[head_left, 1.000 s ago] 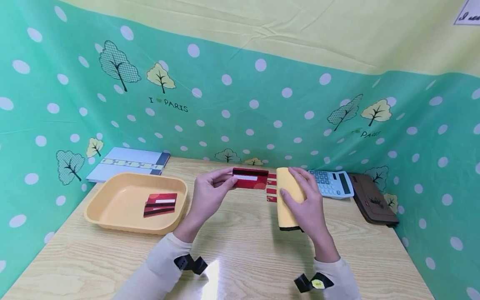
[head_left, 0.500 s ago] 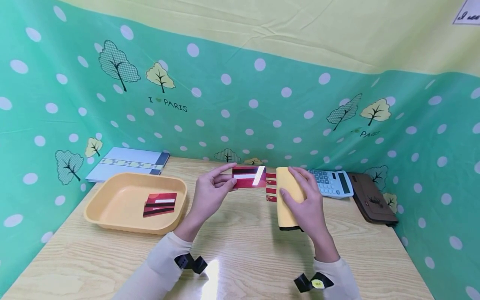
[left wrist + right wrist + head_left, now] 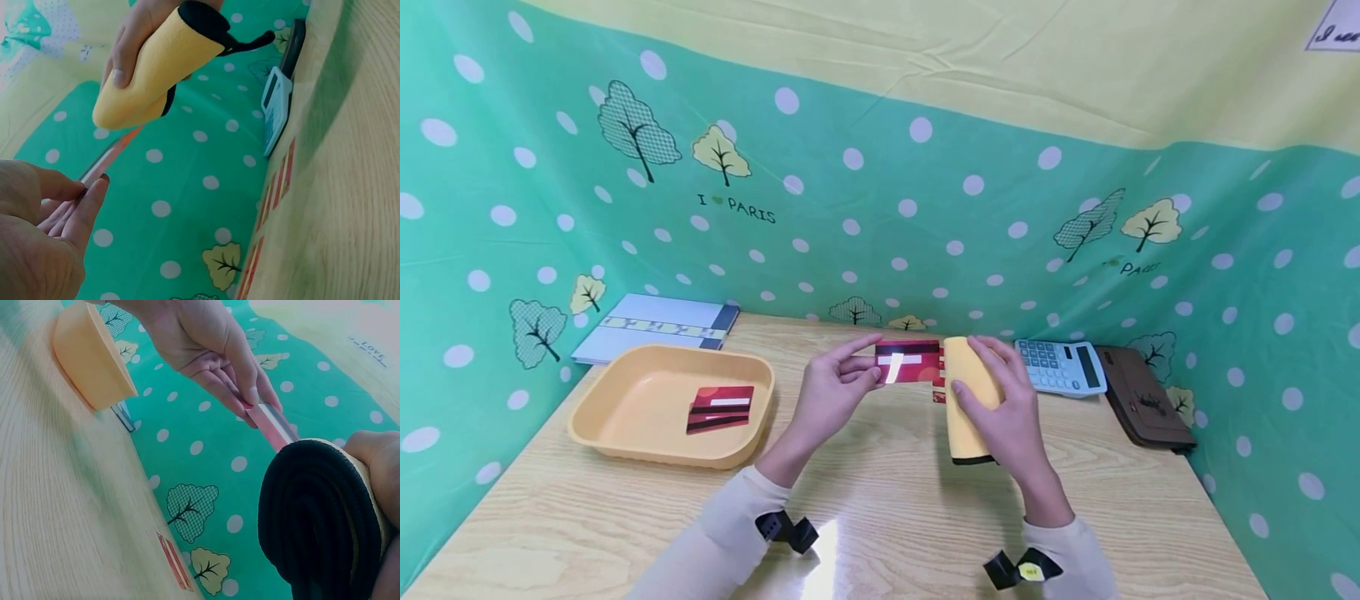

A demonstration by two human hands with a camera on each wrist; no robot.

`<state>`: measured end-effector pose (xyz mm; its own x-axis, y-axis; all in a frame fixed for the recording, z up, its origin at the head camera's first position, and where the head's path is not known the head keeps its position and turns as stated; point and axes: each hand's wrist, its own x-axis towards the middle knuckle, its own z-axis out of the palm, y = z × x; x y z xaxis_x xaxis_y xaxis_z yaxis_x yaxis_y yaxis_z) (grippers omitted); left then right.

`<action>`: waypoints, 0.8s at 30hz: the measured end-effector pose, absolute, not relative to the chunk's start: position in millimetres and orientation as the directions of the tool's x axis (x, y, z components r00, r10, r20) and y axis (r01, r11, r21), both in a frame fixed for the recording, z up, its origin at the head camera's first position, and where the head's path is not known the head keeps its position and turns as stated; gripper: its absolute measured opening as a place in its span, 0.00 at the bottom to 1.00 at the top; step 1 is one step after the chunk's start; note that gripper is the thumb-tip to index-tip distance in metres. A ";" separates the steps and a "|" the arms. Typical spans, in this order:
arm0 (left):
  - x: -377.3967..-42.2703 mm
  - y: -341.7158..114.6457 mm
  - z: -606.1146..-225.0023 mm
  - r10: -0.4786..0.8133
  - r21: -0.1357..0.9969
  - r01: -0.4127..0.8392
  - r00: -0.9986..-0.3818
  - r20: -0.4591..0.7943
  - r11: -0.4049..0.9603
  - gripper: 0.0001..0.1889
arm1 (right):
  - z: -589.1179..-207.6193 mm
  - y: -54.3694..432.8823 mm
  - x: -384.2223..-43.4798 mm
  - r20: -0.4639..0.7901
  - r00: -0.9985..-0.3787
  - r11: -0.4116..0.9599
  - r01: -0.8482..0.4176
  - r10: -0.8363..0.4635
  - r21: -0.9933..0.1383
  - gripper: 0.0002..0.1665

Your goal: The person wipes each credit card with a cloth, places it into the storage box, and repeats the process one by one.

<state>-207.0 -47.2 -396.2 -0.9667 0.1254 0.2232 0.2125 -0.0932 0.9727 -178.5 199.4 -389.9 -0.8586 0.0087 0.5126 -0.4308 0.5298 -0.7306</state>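
Note:
My left hand point(image 3: 835, 392) pinches a red bank card point(image 3: 917, 369) with a dark magnetic stripe and a white strip, between thumb and fingers. My right hand point(image 3: 1000, 400) grips a folded yellow cloth point(image 3: 967, 421) with black edging, fingers wrapped over it. In the right wrist view the black-edged end of the cloth point(image 3: 306, 519) shows its rolled layers. The card's far end reaches the cloth's left edge; whether they touch cannot be told. More red cards point(image 3: 276, 184) lie on the table beneath, partly hidden by the held card and cloth in the head view.
On the left a light orange tray point(image 3: 625, 417) holds overlapping red cards point(image 3: 721, 408). Behind it lies a pale blue notebook point(image 3: 662, 321). At the right are a light blue calculator point(image 3: 1060, 367) and a brown wallet point(image 3: 1142, 396). A green dotted curtain point(image 3: 880, 217) hangs around the wooden table point(image 3: 880, 500).
The left hand has moved right with the card, bringing its end up to the cloth. The right hand has shifted slightly left with the cloth.

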 end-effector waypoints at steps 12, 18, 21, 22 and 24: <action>-203.1 -40.8 -401.5 0.129 0.975 0.211 -0.967 0.219 -0.072 0.25 | -392.8 195.9 -178.4 0.519 -0.855 0.537 -0.437 0.000 -0.721 0.36; -201.5 -38.3 -402.3 0.124 0.976 0.195 -0.970 0.207 -0.099 0.24 | -396.8 195.3 -180.2 0.526 -0.850 0.535 -0.449 -0.009 -0.716 0.37; -201.0 -37.3 -402.6 0.126 0.975 0.187 -0.971 0.203 -0.123 0.24 | -398.7 194.7 -180.8 0.539 -0.842 0.526 -0.466 -0.016 -0.712 0.38; -200.7 -36.9 -402.6 0.128 0.974 0.185 -0.971 0.201 -0.132 0.24 | -399.4 194.6 -181.0 0.543 -0.840 0.525 -0.470 -0.019 -0.710 0.38; -200.3 -35.7 -402.9 0.137 0.972 0.184 -0.969 0.204 -0.147 0.24 | -400.2 193.9 -180.8 0.551 -0.834 0.524 -0.479 -0.023 -0.704 0.38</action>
